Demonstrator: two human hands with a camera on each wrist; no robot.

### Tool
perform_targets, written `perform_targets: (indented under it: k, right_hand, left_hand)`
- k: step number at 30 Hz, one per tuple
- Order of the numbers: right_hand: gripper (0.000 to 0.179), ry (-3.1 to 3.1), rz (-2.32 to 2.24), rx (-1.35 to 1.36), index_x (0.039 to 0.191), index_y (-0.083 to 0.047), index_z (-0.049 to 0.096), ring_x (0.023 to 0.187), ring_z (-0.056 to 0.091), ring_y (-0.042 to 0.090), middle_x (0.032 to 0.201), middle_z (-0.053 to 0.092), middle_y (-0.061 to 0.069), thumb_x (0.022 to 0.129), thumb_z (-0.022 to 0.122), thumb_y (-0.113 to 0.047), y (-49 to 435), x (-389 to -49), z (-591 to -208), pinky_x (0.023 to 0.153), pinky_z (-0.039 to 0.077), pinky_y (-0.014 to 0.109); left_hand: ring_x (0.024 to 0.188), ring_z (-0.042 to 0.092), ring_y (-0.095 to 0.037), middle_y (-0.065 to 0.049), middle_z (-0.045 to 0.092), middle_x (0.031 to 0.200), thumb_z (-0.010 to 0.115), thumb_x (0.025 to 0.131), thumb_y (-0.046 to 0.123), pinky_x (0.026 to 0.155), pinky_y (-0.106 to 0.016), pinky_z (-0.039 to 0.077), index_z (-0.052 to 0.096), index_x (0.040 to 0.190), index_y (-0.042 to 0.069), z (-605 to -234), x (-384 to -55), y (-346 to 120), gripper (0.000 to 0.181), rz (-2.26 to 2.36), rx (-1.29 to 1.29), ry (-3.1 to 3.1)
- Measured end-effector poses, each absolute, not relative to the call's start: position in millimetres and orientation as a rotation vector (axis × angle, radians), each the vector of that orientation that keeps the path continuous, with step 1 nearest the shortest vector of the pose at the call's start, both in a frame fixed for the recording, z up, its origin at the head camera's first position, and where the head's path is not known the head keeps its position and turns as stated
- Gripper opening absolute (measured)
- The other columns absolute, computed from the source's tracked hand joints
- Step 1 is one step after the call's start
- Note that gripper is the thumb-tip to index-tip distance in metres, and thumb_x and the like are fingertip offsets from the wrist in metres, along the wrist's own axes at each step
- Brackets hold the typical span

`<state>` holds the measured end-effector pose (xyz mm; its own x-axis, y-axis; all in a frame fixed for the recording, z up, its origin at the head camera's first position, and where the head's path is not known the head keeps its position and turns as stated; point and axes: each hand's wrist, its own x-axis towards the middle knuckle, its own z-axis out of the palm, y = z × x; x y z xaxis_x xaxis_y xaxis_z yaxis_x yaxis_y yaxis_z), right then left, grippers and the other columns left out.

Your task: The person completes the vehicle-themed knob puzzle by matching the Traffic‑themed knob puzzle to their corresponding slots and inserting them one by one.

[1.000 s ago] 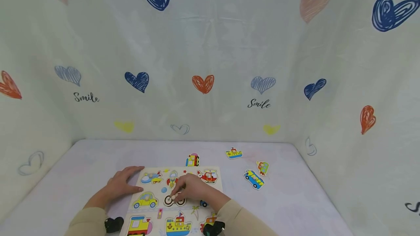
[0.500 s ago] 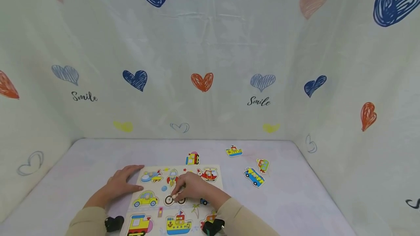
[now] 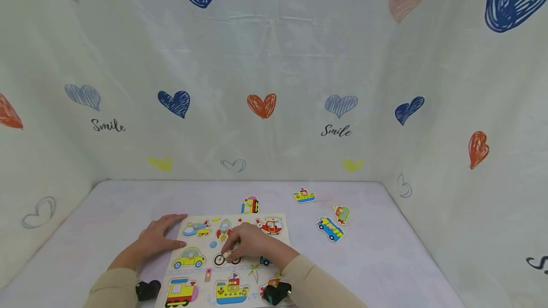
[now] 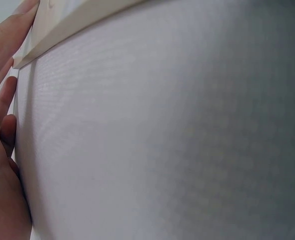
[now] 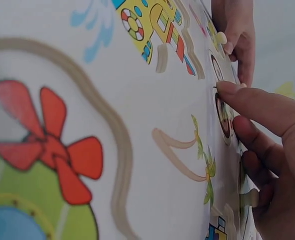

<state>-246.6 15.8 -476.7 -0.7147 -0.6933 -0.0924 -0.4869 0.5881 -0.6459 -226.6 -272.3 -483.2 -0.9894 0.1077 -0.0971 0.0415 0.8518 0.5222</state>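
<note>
A pale wooden peg-puzzle board (image 3: 201, 274) printed with vehicles lies on the table. My right hand (image 3: 250, 241) pinches the small knob of the motorcycle piece (image 3: 219, 260) near the middle of the board. In the right wrist view, thumb and fingers of the right hand (image 5: 282, 135) surround this piece, whose wheel (image 5: 223, 120) shows at the board's surface. My left hand (image 3: 156, 237) spreads its thumb and index finger along the board's left side, touching the edge. The left wrist view shows the fingers of the left hand (image 4: 2, 45) beside the board's corner (image 4: 42, 40).
Beyond the board, a train piece (image 3: 250, 205) lies by its far edge. A ship piece (image 3: 304, 196), a blue bus piece (image 3: 330, 229) and a green-and-red piece (image 3: 341, 215) lie to the right on the white table (image 3: 376, 260). A heart-patterned curtain (image 3: 274, 61) encloses the table.
The head view has shifted slightly. Both hands stay in place, the right one still pinching the motorcycle piece's knob.
</note>
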Motion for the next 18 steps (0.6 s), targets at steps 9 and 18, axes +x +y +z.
perform_targets:
  k: [9,18]
  right_hand:
    - [0.019,2.437,-1.141,-0.917,0.094,-0.019,0.079,0.085,0.055,0.000,0.086,0.063,-0.017,0.077,0.084,-0.014,37,-243,-467,0.076,0.046,0.021]
    - [0.017,2.478,-1.219,-0.787,0.098,-0.016,0.078,0.083,0.055,0.010,0.088,0.064,-0.010,0.081,0.081,-0.014,77,-252,-455,0.072,0.046,0.023]
  left_hand:
    - [0.127,0.029,-0.054,-0.030,0.035,0.145,0.082,0.073,0.047,0.096,-0.074,0.022,0.044,0.143,0.006,-487,-226,-274,0.089,0.813,0.131,2.888]
    - [0.127,0.026,-0.053,-0.031,0.032,0.146,0.082,0.073,0.046,0.095,-0.072,0.021,0.043,0.144,0.007,-483,-227,-273,0.090,0.852,0.136,2.880]
